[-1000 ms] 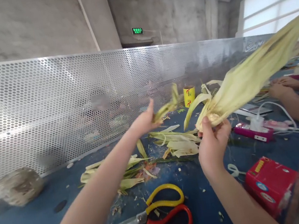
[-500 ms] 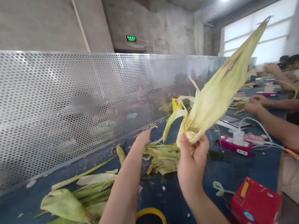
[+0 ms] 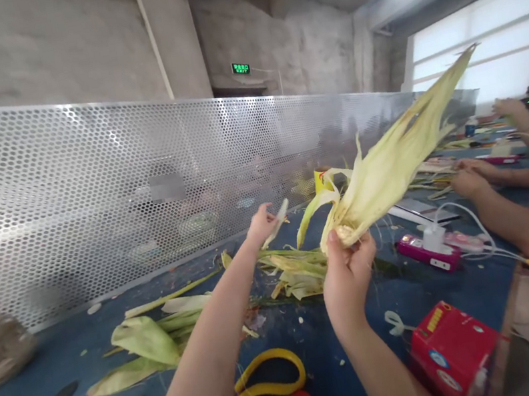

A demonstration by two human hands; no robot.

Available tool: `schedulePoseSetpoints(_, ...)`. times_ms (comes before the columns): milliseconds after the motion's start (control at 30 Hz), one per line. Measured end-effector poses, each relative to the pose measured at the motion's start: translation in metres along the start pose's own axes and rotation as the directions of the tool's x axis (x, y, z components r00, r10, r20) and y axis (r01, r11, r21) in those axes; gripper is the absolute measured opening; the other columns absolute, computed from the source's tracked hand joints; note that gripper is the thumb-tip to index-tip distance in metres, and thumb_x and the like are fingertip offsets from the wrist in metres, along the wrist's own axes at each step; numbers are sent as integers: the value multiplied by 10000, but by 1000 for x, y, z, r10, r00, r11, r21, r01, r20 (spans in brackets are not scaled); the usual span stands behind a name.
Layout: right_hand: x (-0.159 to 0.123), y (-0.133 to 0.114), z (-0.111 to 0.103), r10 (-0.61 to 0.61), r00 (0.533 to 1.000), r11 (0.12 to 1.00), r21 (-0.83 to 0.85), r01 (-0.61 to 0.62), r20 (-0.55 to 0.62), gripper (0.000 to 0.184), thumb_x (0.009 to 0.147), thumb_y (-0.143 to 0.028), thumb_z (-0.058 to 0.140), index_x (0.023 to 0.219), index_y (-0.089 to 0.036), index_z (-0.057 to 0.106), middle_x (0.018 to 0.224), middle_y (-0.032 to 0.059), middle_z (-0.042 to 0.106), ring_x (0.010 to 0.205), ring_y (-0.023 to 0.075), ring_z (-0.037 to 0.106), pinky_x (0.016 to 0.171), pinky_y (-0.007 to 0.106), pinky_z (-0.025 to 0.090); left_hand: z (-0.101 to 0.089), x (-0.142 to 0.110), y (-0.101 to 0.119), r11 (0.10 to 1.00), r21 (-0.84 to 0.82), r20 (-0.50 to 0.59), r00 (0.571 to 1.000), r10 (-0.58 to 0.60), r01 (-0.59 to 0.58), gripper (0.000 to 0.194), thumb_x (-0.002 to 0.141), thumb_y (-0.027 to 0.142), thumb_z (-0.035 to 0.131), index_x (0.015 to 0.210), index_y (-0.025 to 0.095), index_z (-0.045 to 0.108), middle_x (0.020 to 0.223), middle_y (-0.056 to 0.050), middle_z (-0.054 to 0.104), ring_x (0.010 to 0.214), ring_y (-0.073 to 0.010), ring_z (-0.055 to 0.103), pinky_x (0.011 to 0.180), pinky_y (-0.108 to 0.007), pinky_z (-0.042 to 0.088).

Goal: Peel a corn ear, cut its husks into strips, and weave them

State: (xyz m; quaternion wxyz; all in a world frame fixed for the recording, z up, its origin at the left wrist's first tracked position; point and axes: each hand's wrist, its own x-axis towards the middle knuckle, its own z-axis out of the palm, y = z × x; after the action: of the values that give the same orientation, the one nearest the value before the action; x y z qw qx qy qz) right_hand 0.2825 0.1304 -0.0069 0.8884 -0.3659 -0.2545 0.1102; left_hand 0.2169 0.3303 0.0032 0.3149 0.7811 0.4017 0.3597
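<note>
My right hand (image 3: 350, 271) grips a corn husk (image 3: 385, 164) by its pale stem end, thumb in front. The husk's long leaves fan up to the right, and a narrow curled leaf hangs at its left. Farther forward, near the perforated partition, my left hand (image 3: 262, 223) is raised with its fingers apart. Right beside its fingers is a pale husk strip (image 3: 277, 224); the contact between them is unclear. Below lies a heap of loose husks (image 3: 301, 269), and more green husks (image 3: 147, 343) spread to the left, partly behind my left forearm.
Scissors with yellow and red handles (image 3: 275, 385) lie in front. A red box (image 3: 452, 349) and a magenta power strip (image 3: 429, 255) with white cables stand at the right. Co-workers' arms (image 3: 512, 221) reach in there. A metal perforated partition (image 3: 106, 191) runs along the back.
My left hand has lifted from near the tabletop, and a pale husk strip now shows beside its fingers. My right hand still holds the corn husk. The view has shifted left.
</note>
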Motion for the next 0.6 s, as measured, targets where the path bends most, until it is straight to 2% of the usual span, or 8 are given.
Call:
schedulePoseSetpoints(100, -3, 0, 1, 8, 999, 1000, -13, -7, 35, 426, 749, -370, 585, 1074, -169, 396, 1103, 152, 550, 931, 211, 596, 831, 391, 472, -37, -5, 19, 980, -200, -184, 983, -23, -15, 345, 850, 313, 517, 1157, 155, 501, 1150, -90, 542, 967, -202, 566, 798, -412, 491)
schedulePoseSetpoints(167, -4, -1, 0, 0, 999, 1000, -25, 1, 41, 406, 741, -369, 594, 1047, -178, 406, 1071, 144, 562, 911, 219, 599, 818, 406, 472, -66, -22, 25, 952, -305, -273, 960, -64, -23, 344, 851, 311, 517, 1157, 156, 501, 1151, -90, 542, 967, -202, 567, 798, -411, 492)
schedulePoseSetpoints(233, -3, 0, -3, 6, 999, 999, -40, -5, 33, 392, 733, -379, 598, 1025, -198, 409, 1060, 133, 565, 917, 233, 596, 804, 429, 472, -93, -52, 23, 926, -377, -344, 928, -143, 3, 341, 851, 312, 517, 1153, 154, 504, 1150, -91, 543, 968, -202, 566, 800, -412, 491)
schedulePoseSetpoints(300, 1, 3, -6, 29, 999, 998, -59, -27, 31, 392, 726, -406, 594, 1012, -217, 404, 1052, 123, 561, 921, 248, 594, 760, 441, 481, -113, -91, 13, 902, -424, -390, 884, -258, 76, 339, 849, 314, 519, 1146, 151, 509, 1146, -92, 545, 967, -202, 567, 800, -411, 490)
schedulePoseSetpoints(367, 4, 7, -9, 22, 1000, 998, -63, -21, 20, 407, 705, -424, 597, 995, -221, 397, 1070, 127, 544, 952, 262, 581, 720, 428, 488, -125, -134, 0, 874, -454, -416, 827, -378, 171, 339, 849, 315, 520, 1144, 150, 510, 1142, -91, 547, 964, -202, 567, 798, -410, 491)
schedulePoseSetpoints(467, 7, 11, -11, 22, 999, 998, -51, -20, 35, 393, 683, -426, 599, 945, -229, 383, 1077, 123, 535, 971, 264, 573, 676, 401, 492, -133, -189, -16, 837, -469, -436, 750, -497, 282, 337, 850, 316, 517, 1145, 153, 510, 1144, -90, 546, 964, -202, 567, 798, -411, 491)
schedulePoseSetpoints(533, 8, 11, -12, 24, 999, 998, -51, -22, 43, 381, 677, -416, 598, 924, -232, 374, 1068, 121, 538, 954, 258, 579, 662, 392, 489, -135, -213, -23, 827, -451, -440, 723, -533, 335, 330, 853, 315, 513, 1143, 159, 512, 1147, -89, 546, 964, -199, 566, 800, -408, 490)
schedulePoseSetpoints(600, 9, 10, -13, 19, 999, 998, -60, -17, 31, 371, 678, -407, 590, 920, -232, 369, 1072, 125, 540, 948, 254, 581, 656, 387, 486, -137, -226, -27, 833, -407, -439, 720, -538, 374, 319, 856, 315, 508, 1137, 165, 517, 1148, -89, 546, 962, -195, 566, 801, -403, 491)
